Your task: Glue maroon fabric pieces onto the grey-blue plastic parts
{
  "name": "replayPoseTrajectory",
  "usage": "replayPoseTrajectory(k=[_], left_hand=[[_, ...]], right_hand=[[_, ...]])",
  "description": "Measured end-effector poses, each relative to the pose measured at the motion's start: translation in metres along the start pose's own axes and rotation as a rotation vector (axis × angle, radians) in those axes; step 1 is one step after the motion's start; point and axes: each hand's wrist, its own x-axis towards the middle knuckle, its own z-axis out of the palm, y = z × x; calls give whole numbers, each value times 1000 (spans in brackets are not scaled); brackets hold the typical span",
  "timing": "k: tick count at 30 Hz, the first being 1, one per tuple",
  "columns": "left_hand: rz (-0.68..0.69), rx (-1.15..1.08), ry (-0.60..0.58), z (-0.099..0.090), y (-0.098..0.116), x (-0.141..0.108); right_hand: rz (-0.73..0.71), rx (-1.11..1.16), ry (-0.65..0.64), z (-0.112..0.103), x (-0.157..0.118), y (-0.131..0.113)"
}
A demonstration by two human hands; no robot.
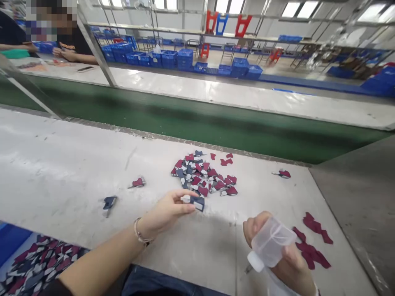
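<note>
My left hand (163, 211) pinches a small dark-blue part (198, 203) with a pale tip, just above the tabletop. My right hand (291, 267) is wrapped round a translucent squeeze bottle (273, 241), tilted with its white cap (255, 261) pointing down and left. A thin tip shows below the cap. Beyond my left hand lies a pile (200, 174) of small maroon, dark-blue and light-grey parts. Flat maroon pieces (313, 250) rest on the table to the right of the bottle.
Single parts lie apart: a maroon one (138, 182), a dark-blue one (109, 203) and another maroon one (283, 174). A blue bin (12, 236) with many parts stands at lower left. A green strip (185, 117) and a metal panel (364, 197) border the table. Co-workers sit at upper left.
</note>
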Motion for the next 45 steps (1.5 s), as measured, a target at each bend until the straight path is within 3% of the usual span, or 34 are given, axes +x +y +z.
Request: replayPoseTrajectory(k=[4, 7, 11, 14, 18, 22, 28, 32, 37, 45], left_hand=[[-153, -333, -165, 17, -9, 23], [-208, -382, -215, 19, -12, 26], [-267, -266, -248, 17, -18, 25], [-238, -128, -296, 18, -25, 24], [-247, -30, -222, 23, -34, 20], [-238, 44, -218, 27, -34, 17], [-142, 229, -214, 24, -29, 14], [-67, 402, -174, 21, -34, 14], [-57, 262, -239, 20, -35, 16], [-38, 317, -184, 20, -31, 13]], right_hand=[[139, -1, -117, 2, 10, -11], [103, -98, -61, -1, 15, -16], [94, -273, 25, 0, 19, -19], [148, -439, 105, 11, 21, -22], [84, -629, 101, 35, 23, -23], [49, -622, 236, 49, 25, -17], [21, -596, 256, 46, 23, -16], [32, -635, 177, 44, 22, -19], [72, -682, 158, 42, 21, -20], [113, -638, 250, 47, 23, -20]])
